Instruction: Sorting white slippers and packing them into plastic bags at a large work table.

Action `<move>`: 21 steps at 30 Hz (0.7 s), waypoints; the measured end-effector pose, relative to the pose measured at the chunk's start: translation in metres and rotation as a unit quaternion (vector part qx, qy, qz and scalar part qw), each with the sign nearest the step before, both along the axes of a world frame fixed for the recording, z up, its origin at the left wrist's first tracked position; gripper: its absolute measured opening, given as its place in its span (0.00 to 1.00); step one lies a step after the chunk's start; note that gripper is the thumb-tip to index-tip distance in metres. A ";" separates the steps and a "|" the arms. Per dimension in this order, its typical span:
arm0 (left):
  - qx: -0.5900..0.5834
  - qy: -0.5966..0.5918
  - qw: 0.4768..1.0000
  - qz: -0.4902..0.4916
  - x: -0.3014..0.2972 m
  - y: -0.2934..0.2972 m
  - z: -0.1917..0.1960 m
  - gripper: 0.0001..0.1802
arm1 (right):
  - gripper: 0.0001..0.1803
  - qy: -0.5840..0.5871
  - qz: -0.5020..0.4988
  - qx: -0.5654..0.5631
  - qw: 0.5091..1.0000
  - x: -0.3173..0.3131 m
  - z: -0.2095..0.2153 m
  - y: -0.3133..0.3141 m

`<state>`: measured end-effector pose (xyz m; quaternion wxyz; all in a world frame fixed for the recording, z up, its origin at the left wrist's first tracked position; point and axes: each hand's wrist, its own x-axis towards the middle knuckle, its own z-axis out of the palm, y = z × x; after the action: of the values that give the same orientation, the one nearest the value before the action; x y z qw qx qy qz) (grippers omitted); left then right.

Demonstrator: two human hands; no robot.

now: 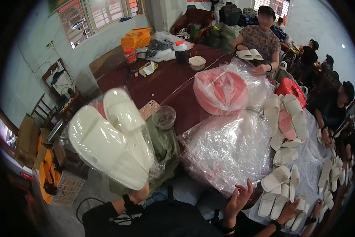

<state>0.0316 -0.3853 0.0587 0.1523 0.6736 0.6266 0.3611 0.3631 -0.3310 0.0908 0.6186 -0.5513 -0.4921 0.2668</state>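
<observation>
A pair of white slippers [106, 146] in a clear plastic bag is held up at the left by my left hand [140, 192]. Its fingers are mostly hidden behind the slippers. My right hand [239, 199] is raised with its fingers apart and nothing in it. It is nearest to the front edge of a large heap of clear plastic bags [229, 148]. To its right, loose white slippers [275, 177] lie in pairs, with a pink pair [287, 124] among them.
Behind the bag heap sits a pink bundle in clear plastic [221, 90]. A patterned phone [150, 109], a clear bowl [164, 117] and a dark tumbler [180, 52] stand on the dark red table [136, 91]. A co-worker's hand [289, 211] touches slippers close by; another person [260, 37] handles slippers opposite.
</observation>
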 end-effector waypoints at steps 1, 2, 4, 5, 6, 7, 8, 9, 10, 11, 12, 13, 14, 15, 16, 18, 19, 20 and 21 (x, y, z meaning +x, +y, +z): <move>-0.026 -0.046 0.998 0.018 -0.001 0.003 0.004 0.21 | 0.29 -0.010 0.006 -0.005 1.000 -0.001 0.000 0.002; -0.026 -0.044 0.999 0.015 -0.006 -0.003 -0.005 0.21 | 0.29 -0.008 0.004 -0.005 1.000 -0.002 0.000 0.004; -0.044 0.074 0.996 0.015 -0.010 -0.019 -0.027 0.22 | 0.29 -0.021 0.004 0.019 1.000 -0.004 0.002 0.008; -0.043 0.061 0.997 0.028 -0.013 -0.024 -0.036 0.20 | 0.29 -0.020 0.007 0.020 1.000 -0.004 0.004 0.009; -0.042 0.062 0.997 0.029 -0.013 -0.023 -0.035 0.20 | 0.28 -0.022 -0.001 0.021 1.000 -0.003 0.005 0.009; -0.051 0.049 0.997 0.042 -0.014 -0.022 -0.035 0.18 | 0.28 -0.023 -0.009 0.023 0.999 -0.002 0.006 0.009; -0.060 0.037 0.996 0.055 -0.014 -0.021 -0.035 0.17 | 0.28 -0.023 -0.009 0.023 0.999 0.001 0.005 0.010; -0.060 0.037 0.996 0.056 -0.016 -0.023 -0.042 0.17 | 0.28 -0.023 -0.014 0.023 0.999 0.002 0.004 0.009; -0.076 -0.001 0.995 0.071 -0.018 -0.027 -0.053 0.17 | 0.28 -0.022 -0.018 0.024 0.999 0.003 0.003 0.008; -0.092 -0.040 0.991 0.086 -0.021 -0.032 -0.063 0.17 | 0.28 -0.021 -0.015 0.024 0.999 0.002 0.001 0.008; -0.091 -0.040 0.991 0.086 -0.020 -0.032 -0.064 0.17 | 0.28 -0.015 -0.017 0.025 0.999 0.003 -0.001 0.008; -0.124 -0.067 0.986 0.087 -0.018 -0.031 -0.065 0.17 | 0.28 -0.010 -0.019 0.026 0.999 0.004 -0.003 0.008; -0.157 -0.094 0.979 0.087 -0.017 -0.031 -0.066 0.17 | 0.28 -0.010 -0.018 0.027 0.999 0.004 -0.005 0.006; -0.156 -0.094 0.979 0.088 -0.016 -0.032 -0.069 0.17 | 0.28 -0.018 -0.018 0.021 0.999 0.005 -0.006 0.005; -0.136 -0.079 0.985 0.077 -0.015 -0.033 -0.073 0.16 | 0.27 -0.026 -0.018 0.016 0.999 0.006 -0.007 0.004; -0.114 -0.064 0.989 0.069 -0.019 -0.035 -0.093 0.16 | 0.27 -0.024 -0.018 0.017 0.999 0.004 -0.005 0.005; -0.146 -0.161 0.971 0.103 -0.026 -0.036 -0.107 0.15 | 0.27 -0.022 -0.017 0.016 0.999 0.001 -0.004 0.005; -0.174 -0.256 0.941 0.136 -0.032 -0.039 -0.119 0.15 | 0.27 -0.020 -0.013 0.017 1.000 -0.001 -0.003 0.006; -0.177 -0.258 0.940 0.134 -0.028 -0.034 -0.114 0.15 | 0.27 -0.019 -0.016 0.015 1.000 -0.001 -0.004 0.006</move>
<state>0.0032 -0.4194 -0.0551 0.3758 0.4296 0.7036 0.4233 0.3625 -0.3247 0.0869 0.6215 -0.5546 -0.4993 0.2384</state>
